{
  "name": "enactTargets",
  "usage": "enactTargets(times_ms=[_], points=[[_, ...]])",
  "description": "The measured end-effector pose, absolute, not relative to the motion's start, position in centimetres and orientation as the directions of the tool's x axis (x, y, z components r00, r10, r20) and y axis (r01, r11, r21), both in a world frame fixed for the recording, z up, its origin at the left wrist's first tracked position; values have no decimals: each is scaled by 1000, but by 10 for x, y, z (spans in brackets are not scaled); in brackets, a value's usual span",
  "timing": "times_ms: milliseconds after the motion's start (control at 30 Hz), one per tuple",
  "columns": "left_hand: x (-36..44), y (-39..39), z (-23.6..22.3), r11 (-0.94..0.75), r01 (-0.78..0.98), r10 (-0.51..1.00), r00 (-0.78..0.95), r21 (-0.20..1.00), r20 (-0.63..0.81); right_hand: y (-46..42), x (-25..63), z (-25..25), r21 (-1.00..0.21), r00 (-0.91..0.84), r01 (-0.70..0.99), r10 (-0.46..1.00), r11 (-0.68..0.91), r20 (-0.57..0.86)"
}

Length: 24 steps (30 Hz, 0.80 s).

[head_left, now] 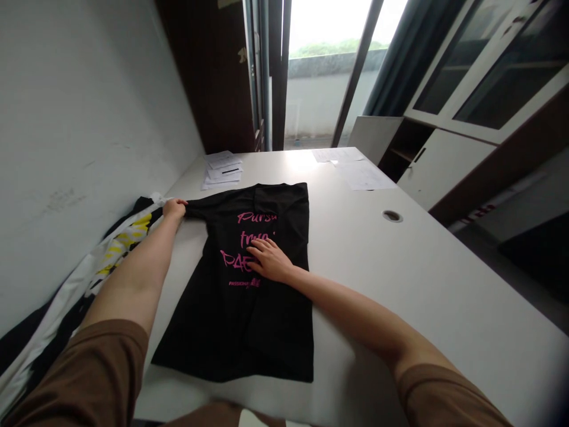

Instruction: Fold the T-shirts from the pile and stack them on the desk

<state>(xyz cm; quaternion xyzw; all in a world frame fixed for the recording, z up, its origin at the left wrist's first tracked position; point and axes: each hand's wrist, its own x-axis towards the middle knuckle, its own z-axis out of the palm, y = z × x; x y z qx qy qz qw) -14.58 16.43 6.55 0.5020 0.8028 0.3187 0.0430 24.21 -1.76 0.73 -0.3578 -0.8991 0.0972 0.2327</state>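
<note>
A black T-shirt (pixel 262 320) with pink lettering lies on the white table (pixel 355 255), its right part folded over toward the middle. My left hand (pixel 174 209) is closed on the end of the shirt's left sleeve, drawing it out to the side. Flat on the printed chest rests my right hand (pixel 270 260), fingers spread, covering part of the letters. Beside my left forearm, against the wall, lies a heap of black, white and yellow clothing (pixel 120 243).
Stacked papers (pixel 222 169) sit at the table's far left, and more sheets (pixel 362 172) at the far right. A round cable hole (pixel 392 216) is in the tabletop. White wall borders the left; a cabinet (pixel 448 160) with one open door stands beyond the right side.
</note>
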Motion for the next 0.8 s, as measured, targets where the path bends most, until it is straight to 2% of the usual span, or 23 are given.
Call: enactTargets(times_ms=[67,133,267,333,433,567,633,733,800], points=[[-142,176,75,281,766,831,-496,578,253,-9,245,8,-428,-639,539,684,725,353],[-129,188,84,206,739,834,-476,641,281,7,247,8,-575,-592,475,725,666,351],[-80,207,97,-30,589,861,-395,808,320,54,254,5,-898,-319,273,913,344,253],[-45,211,102,-139,453,884,-344,881,316,76,260,4,-978,-189,95,968,187,167],[19,209,105,-262,314,917,-214,912,337,97,278,3,-988,-67,-140,995,65,75],[115,186,88,-475,287,879,100,832,467,110,316,1,-959,130,-272,991,76,42],[156,164,72,-575,317,807,369,754,461,115,336,-1,-961,236,-269,972,61,-5],[190,123,49,-685,423,681,660,593,317,119,358,-5,-995,347,-95,937,-9,-42],[190,97,41,-752,482,628,732,450,265,119,365,-7,-993,362,103,932,-49,-9]])
